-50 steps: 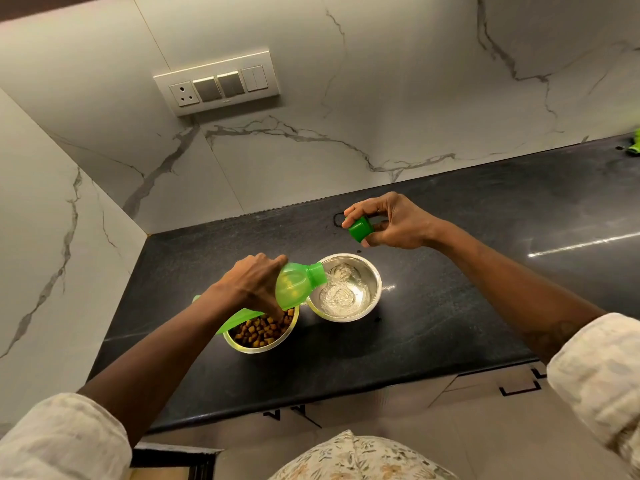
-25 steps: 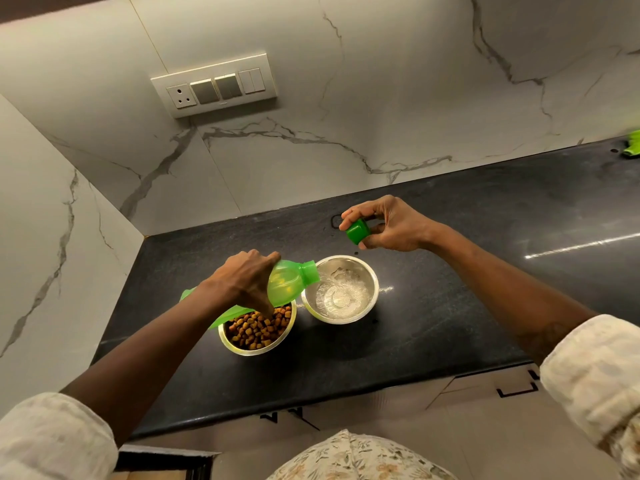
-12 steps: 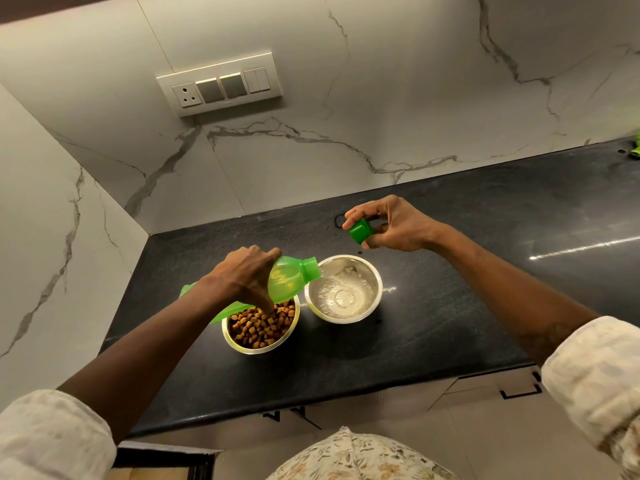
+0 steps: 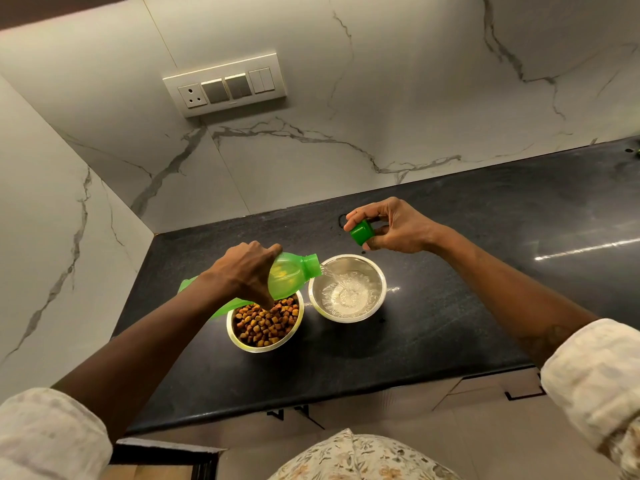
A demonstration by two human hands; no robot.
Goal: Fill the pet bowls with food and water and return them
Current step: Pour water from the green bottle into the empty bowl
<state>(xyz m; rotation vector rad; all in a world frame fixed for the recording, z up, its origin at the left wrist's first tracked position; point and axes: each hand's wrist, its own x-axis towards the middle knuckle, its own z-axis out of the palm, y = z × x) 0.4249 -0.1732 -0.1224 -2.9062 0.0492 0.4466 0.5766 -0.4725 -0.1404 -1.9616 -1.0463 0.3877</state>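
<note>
The left hand [image 4: 247, 271] is gripping a tipped green bottle [image 4: 289, 277], water pouring into the steel bowl [image 4: 347, 288] on the counter [image 4: 450, 306]; the right hand [image 4: 391, 226] is pinching the cap [image 4: 361, 232] just behind it; the kibble bowl [image 4: 265, 325] is sitting right beside.

**Head view: parts occluded, cropped or unresolved.**
The left hand [image 4: 242, 271] wraps the green bottle [image 4: 291, 275] and hides its midsection. Only the neck end shows at the hand's 3 o'clock, and a strip of the body at its 8 o'clock. Hand and bottle cover the food bowl [image 4: 265, 327] rim from about 10 to 12 o'clock. The fingers of the right hand [image 4: 394, 226] hide the far side of the green cap [image 4: 361, 232] and part of a dark mark [image 4: 340, 221] on the counter [image 4: 450, 306]; what the mark is cannot be told. The left sleeve [image 4: 52, 434], right sleeve [image 4: 595, 375] and patterned garment [image 4: 360, 459] are cut off at the frame's 7, 4 and 6 o'clock edges. A green sliver [image 4: 638, 153] at the edge near 3 o'clock is too small to identify.
</note>
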